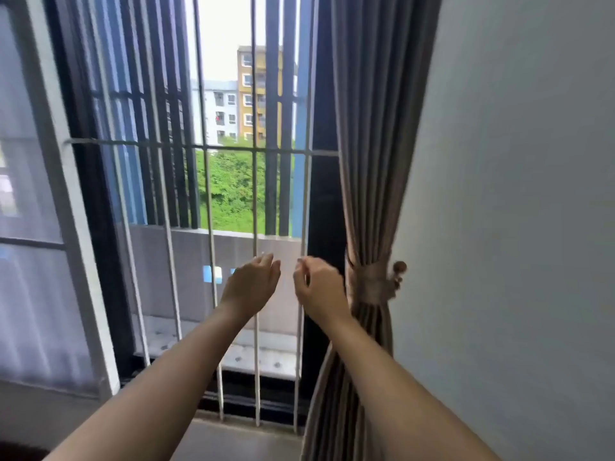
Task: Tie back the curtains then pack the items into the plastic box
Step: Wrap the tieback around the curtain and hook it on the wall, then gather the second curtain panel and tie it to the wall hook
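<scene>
Head view.

A: Entry one, the curtain [369,161]?

B: Grey-brown and pleated, right of the window, gathered into a narrow bundle against the wall [515,194]. A matching tieback [372,289] cinches it at the waist and runs to a small knob [399,267] on the wall. Below the band the folds flare toward the floor. Judged: this side is already tied, with the band keeping the cloth off the glass to let light in.

A: Entry two, hands?

B: Right hand [319,287]: just left of the tieback, fingers loosely curled, nothing in them that the blur lets me see. Left hand [253,284]: near it, fingers relaxed and nearly straight, empty. Both hover before the white window bars [255,194]. Whether a fingertip touches a bar, I cannot tell. Judged: they are kept close to the band so it can be adjusted.

A: Other stock?

B: One pale panel [33,294] at far left. No second curtain and no plastic box in view, so packing looks not yet begun.

A: Edges and room?

B: The bars close off the front, and the curtain and wall close the right. Open room lies left of the left hand and back toward the person. Drawing the arms back should meet nothing. The right fingers, so near the band, could catch and loosen it.
</scene>
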